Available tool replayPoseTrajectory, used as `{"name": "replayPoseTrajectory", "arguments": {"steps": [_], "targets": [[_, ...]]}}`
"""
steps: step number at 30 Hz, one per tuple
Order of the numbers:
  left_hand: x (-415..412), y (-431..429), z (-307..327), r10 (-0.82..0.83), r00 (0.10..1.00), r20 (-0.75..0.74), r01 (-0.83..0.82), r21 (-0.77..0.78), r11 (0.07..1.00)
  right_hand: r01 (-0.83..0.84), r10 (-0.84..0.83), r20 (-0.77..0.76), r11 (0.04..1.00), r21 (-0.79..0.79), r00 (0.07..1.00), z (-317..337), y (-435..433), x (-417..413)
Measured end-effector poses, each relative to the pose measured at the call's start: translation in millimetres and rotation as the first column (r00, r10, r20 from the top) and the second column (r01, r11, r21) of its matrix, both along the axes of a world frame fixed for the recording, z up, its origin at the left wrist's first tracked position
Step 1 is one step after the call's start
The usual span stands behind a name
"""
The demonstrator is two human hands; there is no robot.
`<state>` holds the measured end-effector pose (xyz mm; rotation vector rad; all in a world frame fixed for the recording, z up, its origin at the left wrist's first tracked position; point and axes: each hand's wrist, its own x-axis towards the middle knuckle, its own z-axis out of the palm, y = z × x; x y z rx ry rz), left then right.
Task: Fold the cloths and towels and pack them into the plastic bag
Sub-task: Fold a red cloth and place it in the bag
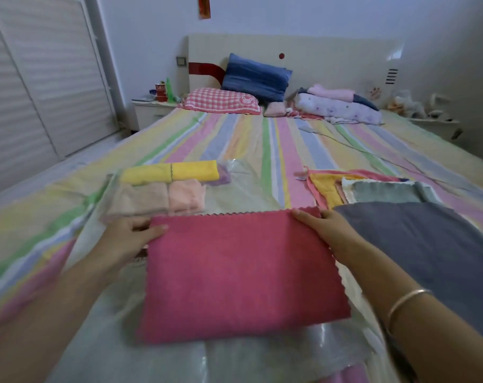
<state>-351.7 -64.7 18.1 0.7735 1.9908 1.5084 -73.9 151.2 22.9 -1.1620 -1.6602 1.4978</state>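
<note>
A pink cloth (240,275) with a zigzag edge lies folded flat in front of me, over a clear plastic bag (157,355). My left hand (130,239) pinches its far left corner and my right hand (326,230) pinches its far right corner. Beyond it, another clear plastic bag (243,189) holds a folded yellow towel (171,174), a beige towel (141,200), a peach towel (186,199) and a purple one (223,176). To the right lie a grey-blue cloth (428,250) and a pile of unfolded cloths (367,189).
All of this lies on a bed with a striped sheet (262,139). Pillows (235,89) and bundled bedding (337,106) sit at the headboard. A nightstand (152,109) with bottles stands at the back left, with white wardrobe doors (41,78) along the left.
</note>
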Motion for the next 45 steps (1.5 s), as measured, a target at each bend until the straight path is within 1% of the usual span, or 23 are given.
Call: {"name": "replayPoseTrajectory", "arguments": {"steps": [4,7,11,13,15,16,18,20,22,25,28,30,32,35,37,38,39,40,41,42,43,44,45], "targets": [[-36,24,-51,0.049,0.990,-0.129,-0.076,-0.220,0.973,0.056,-0.055,0.179,0.998,-0.002,0.982,-70,34,-49],[-50,27,-71,0.091,0.972,-0.218,-0.145,-0.247,0.958,0.088,-0.117,0.294,0.990,0.109,0.949,-94,50,-64],[-51,27,-76,0.087,0.934,-0.346,-0.180,-0.248,0.952,0.099,-0.176,0.338,0.967,0.234,0.924,-104,58,-67],[-43,26,-73,0.072,0.852,-0.519,-0.239,-0.262,0.935,0.119,-0.212,0.351,0.956,0.270,0.912,-106,60,-66],[-29,24,-69,0.045,0.713,-0.700,-0.296,-0.242,0.924,0.162,-0.247,0.351,0.953,0.255,0.903,-104,59,-64],[-19,24,-66,0.035,0.646,-0.763,-0.282,-0.196,0.939,0.168,-0.247,0.367,0.957,0.235,0.897,-100,57,-61],[8,25,-63,-0.027,0.559,-0.828,-0.140,-0.126,0.982,0.127,-0.199,0.431,0.974,0.190,0.880,-91,50,-52],[39,27,-61,-0.186,0.531,-0.827,0.070,-0.176,0.982,0.038,-0.095,0.496,0.992,0.124,0.863,-79,37,-38],[70,30,-63,-0.403,0.474,-0.782,0.240,-0.326,0.914,-0.043,0.017,0.562,0.999,0.032,0.827,-70,24,-22],[96,34,-76,-0.602,0.299,-0.740,0.275,-0.537,0.797,-0.107,0.112,0.610,0.993,-0.044,0.784,-62,8,-4],[103,40,-94,-0.660,0.272,-0.700,0.241,-0.615,0.751,-0.162,0.081,0.638,0.984,0.069,0.766,-59,-1,8],[106,43,-100,-0.655,0.269,-0.706,0.234,-0.612,0.756,-0.158,0.038,0.627,0.978,0.135,0.778,-55,-4,14],[115,44,-107,-0.639,0.278,-0.717,0.239,-0.593,0.769,-0.118,0.027,0.574,0.986,0.122,0.818,-43,-6,18],[138,39,-109,-0.571,0.322,-0.755,0.300,-0.491,0.818,-0.086,0.074,0.403,0.996,0.013,0.912,-14,-24,14],[148,39,-104,-0.574,0.427,-0.699,0.417,-0.411,0.811,-0.130,0.131,0.302,0.991,-0.025,0.944,2,-40,3],[148,39,-101,-0.554,0.545,-0.629,0.475,-0.313,0.822,-0.161,0.160,0.288,0.987,-0.020,0.944,7,-49,-4],[146,39,-95,-0.493,0.700,-0.516,0.482,-0.168,0.860,-0.190,0.186,0.281,0.982,-0.011,0.942,10,-58,-13],[139,38,-89,-0.386,0.846,-0.367,0.407,-0.022,0.913,-0.217,0.209,0.270,0.976,-0.002,0.940,10,-68,-23],[131,37,-83,-0.256,0.952,-0.170,0.274,0.089,0.958,-0.243,0.234,0.259,0.970,0.000,0.937,9,-79,-33],[120,36,-76,-0.146,0.987,0.063,0.137,0.130,0.982,-0.279,0.267,0.257,0.960,0.013,0.929,6,-90,-42],[108,32,-70,-0.071,0.958,0.279,0.040,0.116,0.992,-0.325,0.302,0.276,0.945,0.041,0.913,-1,-99,-52],[97,25,-62,-0.024,0.909,0.416,-0.003,0.064,0.998,-0.375,0.337,0.306,0.924,0.074,0.891,-9,-109,-62],[84,17,-57,0.002,0.886,0.463,-0.001,-0.002,1.000,-0.418,0.366,0.334,0.903,0.096,0.869,-18,-118,-72]]}}
